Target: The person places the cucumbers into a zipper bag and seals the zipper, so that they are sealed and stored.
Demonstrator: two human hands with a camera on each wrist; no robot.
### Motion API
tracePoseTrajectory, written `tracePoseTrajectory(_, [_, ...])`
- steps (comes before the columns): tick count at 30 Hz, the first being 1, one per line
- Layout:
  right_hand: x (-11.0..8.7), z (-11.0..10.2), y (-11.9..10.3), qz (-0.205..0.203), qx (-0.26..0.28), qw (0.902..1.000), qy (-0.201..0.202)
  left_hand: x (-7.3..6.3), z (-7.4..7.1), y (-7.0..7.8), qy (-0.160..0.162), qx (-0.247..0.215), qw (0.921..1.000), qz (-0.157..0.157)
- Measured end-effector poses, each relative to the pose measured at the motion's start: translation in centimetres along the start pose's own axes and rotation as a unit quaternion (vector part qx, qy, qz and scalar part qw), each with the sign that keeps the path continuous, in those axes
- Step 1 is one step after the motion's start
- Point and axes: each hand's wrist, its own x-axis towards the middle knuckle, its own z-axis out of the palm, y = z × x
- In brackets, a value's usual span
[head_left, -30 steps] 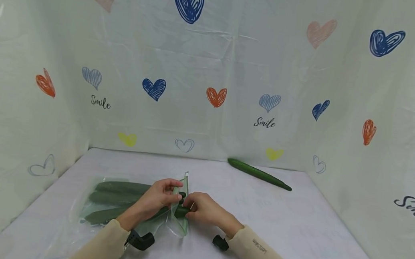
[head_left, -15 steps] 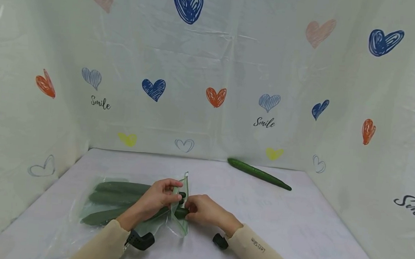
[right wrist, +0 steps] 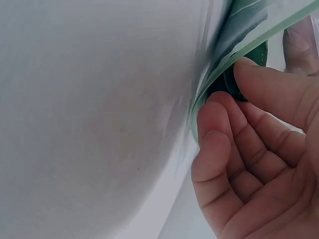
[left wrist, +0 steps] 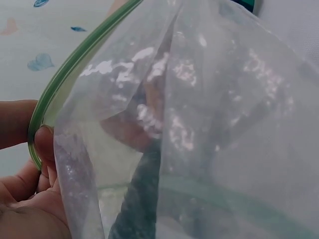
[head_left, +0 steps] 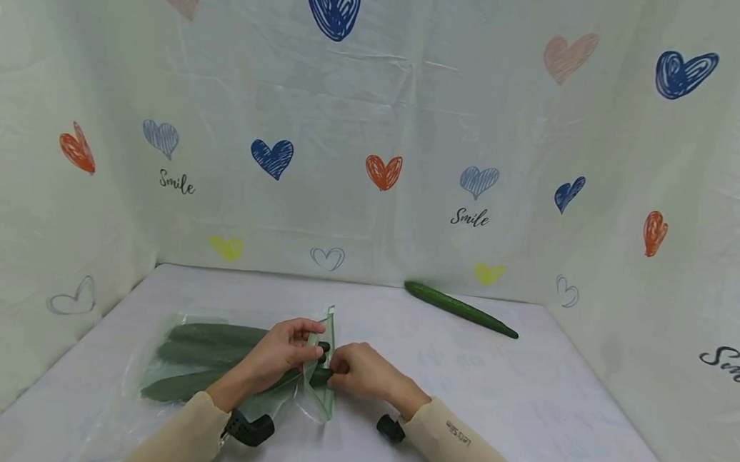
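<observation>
A clear zip bag (head_left: 311, 403) with a green-edged mouth lies on the table, its mouth facing right. Several cucumbers (head_left: 217, 333) rest inside it, seen through the plastic. My left hand (head_left: 276, 357) pinches the bag's rim between thumb and fingers; the left wrist view shows them on the green zip edge (left wrist: 65, 74). At the mouth, my right hand (head_left: 368, 375) grips the end of a cucumber (head_left: 320, 377) whose length runs into the bag. From the right wrist view, thumb and fingertips close around that dark green end (right wrist: 233, 85), just at the rim.
One more cucumber (head_left: 461, 309) lies slantwise at the back right of the white table (head_left: 525, 406). A pale curtain (head_left: 353, 101) printed with hearts stands behind and along both sides. Black wrist devices (head_left: 251, 429) sit under the forearms.
The right hand and the cucumber it grips have shifted slightly left, a little deeper into the bag. The left hand keeps its place on the rim.
</observation>
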Motion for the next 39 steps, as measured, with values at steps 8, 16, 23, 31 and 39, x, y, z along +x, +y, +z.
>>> tracePoseTrajectory(8, [0.5,0.2,-0.9,-0.006,0.009,0.9999,-0.001,0.0,0.0,-0.1,-0.004,-0.005,1.0000,0.003])
tracePoseTrajectory(16, [1.1,0.8,-0.6,0.002,-0.008,0.9999,-0.015,0.1,0.0,-0.1,-0.002,-0.006,1.0000,0.005])
tracePoseTrajectory(23, [1.0,0.6,-0.9,0.006,-0.007,0.9998,-0.015,0.0,-0.1,0.0,0.003,0.008,1.0000,0.002])
tracePoseTrajectory(31, [0.9,0.7,-0.7,0.008,0.011,0.9998,-0.013,-0.1,-0.1,0.0,0.000,0.008,1.0000,-0.001])
tracePoseTrajectory(39, [0.2,0.0,0.0,0.002,0.017,0.9998,-0.006,-0.2,0.0,0.2,0.004,0.015,0.9999,-0.004])
